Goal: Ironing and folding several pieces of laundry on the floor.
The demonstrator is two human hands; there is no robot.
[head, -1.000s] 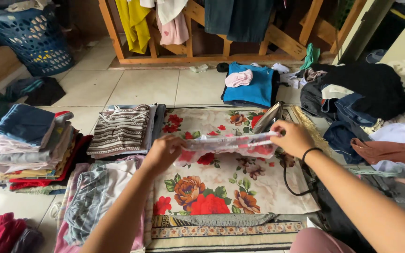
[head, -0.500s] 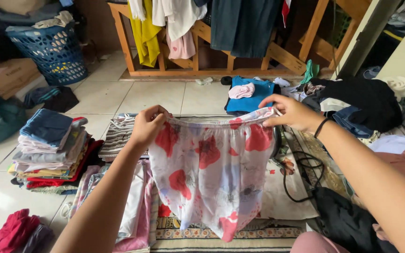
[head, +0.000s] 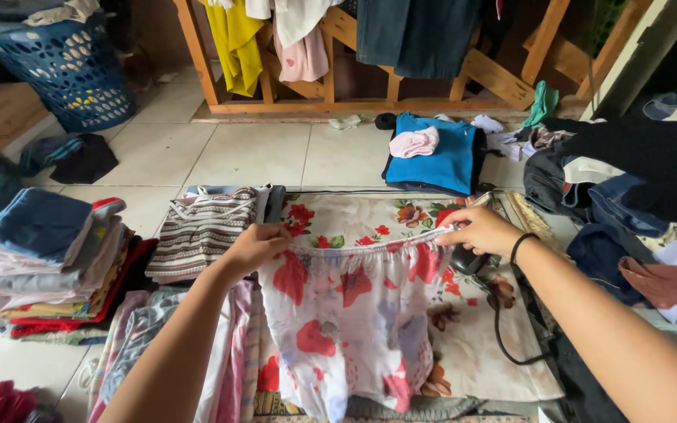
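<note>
A white skirt with red flowers (head: 350, 313) lies spread over the floral ironing mat (head: 479, 337), its elastic waistband stretched across the top. My left hand (head: 256, 247) pinches the waistband's left end, beside a folded striped garment (head: 201, 223). At the waistband's right end my right hand (head: 479, 231), with a black band on the wrist, grips the cloth just above a dark iron (head: 470, 258), which it partly hides.
A tall stack of folded clothes (head: 48, 266) stands at the left. More folded pieces (head: 166, 345) lie under my left arm. A heap of unfolded clothes (head: 636, 196) fills the right. A blue folded pile (head: 436, 157), a blue basket (head: 64, 66) and a wooden rack (head: 370, 78) are behind.
The skirt was bunched between my hands, then held up hanging; now both hands have come down and laid it flat on the mat.
</note>
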